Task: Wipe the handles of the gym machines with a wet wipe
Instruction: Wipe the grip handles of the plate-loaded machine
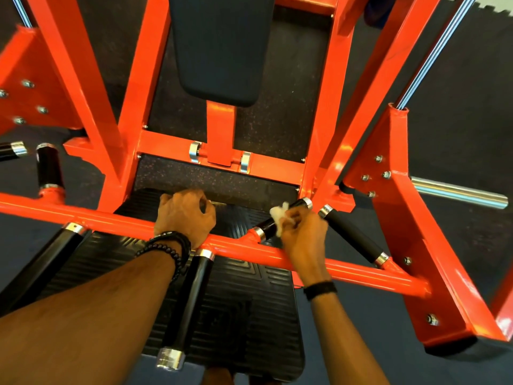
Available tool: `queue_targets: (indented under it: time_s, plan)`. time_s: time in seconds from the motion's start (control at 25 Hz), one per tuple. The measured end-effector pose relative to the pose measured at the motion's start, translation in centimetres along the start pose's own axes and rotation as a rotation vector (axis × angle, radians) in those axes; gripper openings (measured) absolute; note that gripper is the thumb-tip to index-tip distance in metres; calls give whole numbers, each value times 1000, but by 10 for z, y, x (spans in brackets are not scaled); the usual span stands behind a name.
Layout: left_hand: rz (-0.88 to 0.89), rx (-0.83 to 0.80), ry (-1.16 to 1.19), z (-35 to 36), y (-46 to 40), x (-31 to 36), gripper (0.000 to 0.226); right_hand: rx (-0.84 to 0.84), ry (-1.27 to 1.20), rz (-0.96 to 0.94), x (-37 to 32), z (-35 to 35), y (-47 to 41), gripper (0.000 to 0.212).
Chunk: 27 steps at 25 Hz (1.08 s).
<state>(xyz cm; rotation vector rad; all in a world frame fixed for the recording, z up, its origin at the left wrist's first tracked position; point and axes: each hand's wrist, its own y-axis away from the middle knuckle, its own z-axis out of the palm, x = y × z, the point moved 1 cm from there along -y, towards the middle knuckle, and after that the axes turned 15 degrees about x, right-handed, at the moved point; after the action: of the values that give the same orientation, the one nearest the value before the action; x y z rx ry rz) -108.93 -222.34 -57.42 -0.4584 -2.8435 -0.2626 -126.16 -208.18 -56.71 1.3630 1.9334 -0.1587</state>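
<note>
The right hand [302, 232] pinches a crumpled white wet wipe [280, 218] and presses it against a short black handle [280, 218] that juts up and away from an orange crossbar [236, 245]. The fingers curl around the wipe, which wraps the middle of the handle; chrome caps show at both ends of the grip. A dark band sits on the right wrist.

The left hand [184, 215] hovers above the same crossbar, to the left of the right hand and apart from it. Its fingers are loosely curled and hold nothing. Black beaded bracelets [169, 245] circle the left wrist.

Just to the right of the handle being wiped, a second black handle with a foam-like grip [352, 234] angles down to the crossbar. Below the left wrist, another glossy black handle [188, 304] points toward the camera, ending in a chrome cap. A further black handle [44, 268] slants off at the lower left, and two more [50, 168] stand at the far left.

Beneath the hands lies a black ribbed foot plate [244, 315]. Beyond it rises the machine's orange steel frame [133, 107] with a dark padded chest rest [216, 51] in the centre. A bare chrome weight peg [458, 191] sticks out on the right. The floor is dark speckled rubber [458, 93].
</note>
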Motion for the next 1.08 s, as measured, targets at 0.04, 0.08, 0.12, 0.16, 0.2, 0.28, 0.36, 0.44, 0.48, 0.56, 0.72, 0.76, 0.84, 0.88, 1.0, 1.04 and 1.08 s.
queue_targets:
  time_s: [0.04, 0.08, 0.12, 0.16, 0.2, 0.28, 0.36, 0.44, 0.48, 0.56, 0.72, 0.76, 0.84, 0.88, 1.0, 1.04, 1.08]
  plan:
    - [-1, 4, -4, 0, 0, 0, 16, 65, -25, 57, 5, 0, -22, 18]
    - [-1, 8, -6, 1, 0, 0, 16, 116, -29, 106, 7, -2, -39, 21]
    - [1, 9, -5, 1, 0, 0, 16, 142, -13, 129, 8, -1, -46, 22]
    - [5, 10, -3, 1, 0, 0, 16, 125, 12, 127, 3, -1, -40, 26]
    - [8, 10, -5, 1, 0, 0, 16, 64, 20, 90, -2, 2, -24, 32]
    - [3, -5, -13, 0, 0, -1, 17, -126, 14, -32, -15, 4, 20, 27]
    - [6, -10, -20, 0, 0, 0, 17, -163, 44, -135, -10, 2, 14, 14]
    - [5, -8, -24, 0, -1, 0, 16, -48, 63, -71, 7, 4, -35, 12]
    - [2, -7, -24, 0, 0, 0, 16, -6, 70, -33, 9, 2, -52, 13]
    - [12, -6, -26, 0, -1, 1, 16, -43, 70, -37, 0, 5, -45, 20]
    - [11, -9, -28, -1, -1, -1, 15, -382, 106, -278, -15, 11, 13, 18]
    - [8, -6, -25, -1, 0, 0, 16, -369, 186, -305, -12, 12, -4, 14]
    - [5, 4, -17, 0, 0, 0, 16, -305, 459, -319, -9, 12, -55, 13]
    - [8, 9, -19, 1, 0, 1, 16, -308, 619, -338, -13, 12, -72, 16]
    - [-5, 7, -22, 1, -1, -1, 16, -624, 839, -462, -50, 38, -61, 29]
    - [-6, 7, -16, 0, -1, -1, 16, -764, 803, -470, -62, 50, -47, 24]
    - [-7, 7, -11, 0, 0, -1, 15, -871, 781, -482, -70, 56, -37, 14]
